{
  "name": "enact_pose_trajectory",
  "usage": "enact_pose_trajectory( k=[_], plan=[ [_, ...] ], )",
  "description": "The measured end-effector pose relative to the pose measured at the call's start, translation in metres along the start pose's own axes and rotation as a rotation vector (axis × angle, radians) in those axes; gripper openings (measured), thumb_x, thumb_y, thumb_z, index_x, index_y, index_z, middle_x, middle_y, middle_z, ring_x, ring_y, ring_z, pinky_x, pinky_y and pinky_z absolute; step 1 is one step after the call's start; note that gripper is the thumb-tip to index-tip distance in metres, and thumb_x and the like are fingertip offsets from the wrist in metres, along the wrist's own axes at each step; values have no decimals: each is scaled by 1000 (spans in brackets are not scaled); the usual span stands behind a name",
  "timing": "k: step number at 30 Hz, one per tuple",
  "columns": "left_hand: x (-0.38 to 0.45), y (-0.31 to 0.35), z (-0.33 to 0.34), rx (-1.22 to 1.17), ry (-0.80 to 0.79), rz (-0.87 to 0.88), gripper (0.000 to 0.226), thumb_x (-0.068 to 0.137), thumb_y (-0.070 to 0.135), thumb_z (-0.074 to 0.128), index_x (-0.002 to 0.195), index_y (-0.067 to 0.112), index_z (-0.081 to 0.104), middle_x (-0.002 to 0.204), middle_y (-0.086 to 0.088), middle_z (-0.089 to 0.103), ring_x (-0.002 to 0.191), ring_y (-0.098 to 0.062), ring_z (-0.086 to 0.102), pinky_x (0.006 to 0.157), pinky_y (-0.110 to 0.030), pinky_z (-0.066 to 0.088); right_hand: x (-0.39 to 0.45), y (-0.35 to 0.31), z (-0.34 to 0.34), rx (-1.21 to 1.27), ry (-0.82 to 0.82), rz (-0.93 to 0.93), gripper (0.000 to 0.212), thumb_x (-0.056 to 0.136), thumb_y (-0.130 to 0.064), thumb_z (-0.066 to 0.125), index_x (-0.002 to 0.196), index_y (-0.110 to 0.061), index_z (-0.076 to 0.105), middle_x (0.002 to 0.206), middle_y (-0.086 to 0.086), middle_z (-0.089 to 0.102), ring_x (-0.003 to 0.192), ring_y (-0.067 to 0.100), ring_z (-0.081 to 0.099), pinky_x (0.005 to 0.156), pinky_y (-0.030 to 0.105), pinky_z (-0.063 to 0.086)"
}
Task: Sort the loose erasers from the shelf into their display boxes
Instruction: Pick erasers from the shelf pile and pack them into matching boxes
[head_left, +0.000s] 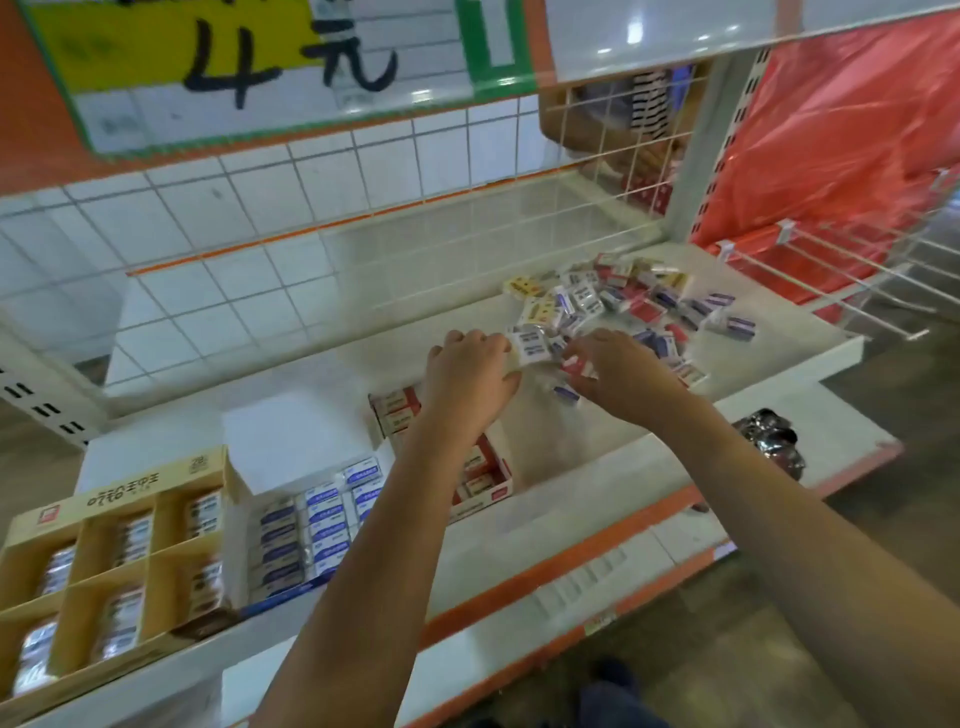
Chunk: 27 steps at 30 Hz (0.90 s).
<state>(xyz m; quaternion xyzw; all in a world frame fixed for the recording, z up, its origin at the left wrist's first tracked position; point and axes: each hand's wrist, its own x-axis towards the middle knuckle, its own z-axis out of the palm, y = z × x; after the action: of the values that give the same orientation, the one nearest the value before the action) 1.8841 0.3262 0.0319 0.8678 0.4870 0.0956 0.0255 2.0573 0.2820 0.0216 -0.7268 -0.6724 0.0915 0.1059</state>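
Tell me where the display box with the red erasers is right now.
In the head view the red eraser box sits mid-shelf, partly hidden under the left forearm, just right of the blue eraser box and near-left of the loose eraser pile.

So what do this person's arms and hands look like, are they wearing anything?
Both forearms are bare as far as the picture shows, with no sleeves in view. The left hand and right hand wear no gloves; no rings, watch or bracelet show.

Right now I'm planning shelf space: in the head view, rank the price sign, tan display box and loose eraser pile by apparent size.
1. Price sign, though cropped and near the camera.
2. Tan display box, also close.
3. Loose eraser pile, farther away, so its true size is unsure.
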Motion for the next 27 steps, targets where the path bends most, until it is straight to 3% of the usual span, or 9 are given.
enact_pose_trajectory(
  k=[6,10,15,23,27],
  plan=[
    [28,22,20,63,-97,-10,47,91,42,53,131,17,48,124,-6,56,115,-24,47,93,-37,39,-2,60,-10,-2,15,86,35,89,-22,58,123,-11,58,127,10,54,118,27,48,96,35,40],
    [44,22,25,74,-162,-72,49,90,40,56,133,18,46,127,-6,54,118,-24,45,95,-38,38,5,89,-14,9,61,170,27,88,-20,56,113,-9,60,116,11,59,107,28,54,77,31,42],
    [59,23,31,39,-199,-152,52,88,40,59,133,20,45,127,-5,53,118,-25,44,94,-37,39,13,107,-12,44,118,214,47,87,-38,61,120,-5,53,125,14,51,120,31,46,95,37,39],
    [78,24,34,-1,-227,-196,57,85,39,64,134,18,45,130,-7,51,121,-27,42,96,-38,38,7,127,-4,108,130,267,43,90,-27,59,126,-7,48,127,14,48,121,30,44,98,36,36],
    [82,24,36,-7,-243,-205,60,83,41,66,134,16,47,128,-10,50,120,-28,42,96,-38,38,9,130,0,152,119,296,40,90,-29,59,123,-9,52,122,12,54,114,28,49,93,35,41]
  ],
)
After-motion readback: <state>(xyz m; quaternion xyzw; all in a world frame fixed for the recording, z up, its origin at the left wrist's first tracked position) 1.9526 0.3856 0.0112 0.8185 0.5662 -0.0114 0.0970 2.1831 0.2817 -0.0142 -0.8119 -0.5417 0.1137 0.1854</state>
